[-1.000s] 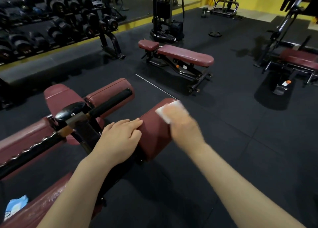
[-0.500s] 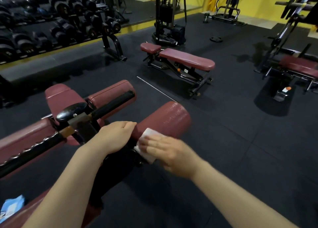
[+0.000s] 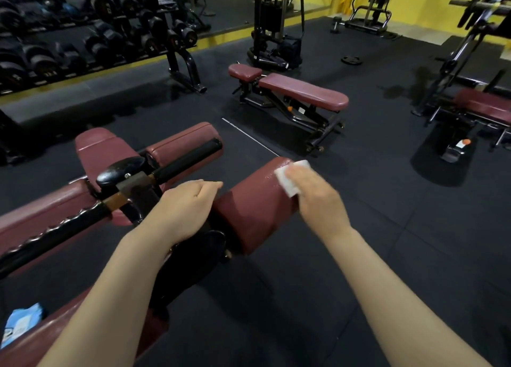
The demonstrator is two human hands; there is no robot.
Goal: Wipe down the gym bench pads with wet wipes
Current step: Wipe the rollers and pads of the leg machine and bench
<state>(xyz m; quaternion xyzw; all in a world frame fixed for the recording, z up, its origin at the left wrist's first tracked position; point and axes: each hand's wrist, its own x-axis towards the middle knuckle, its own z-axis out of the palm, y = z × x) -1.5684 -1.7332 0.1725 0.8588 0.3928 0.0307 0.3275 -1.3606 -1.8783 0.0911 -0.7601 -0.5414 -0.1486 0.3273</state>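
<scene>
Wipe [image 3: 291, 179] lies flat under the right hand [image 3: 318, 198], whose fingers press it onto the far, outer end of the roller pad [image 3: 249, 209]. The pad's long axis runs from that end back toward the person and to the left, so the unwiped length, by my reading, lies on the near-left side of the pressing fingers. The left hand [image 3: 185, 209] rests at the pad's near end, fingers loosely curled, gripping nothing that I can see. The right hand is the nearer one for the next stroke, which should draw back along the axis toward the left hand.
</scene>
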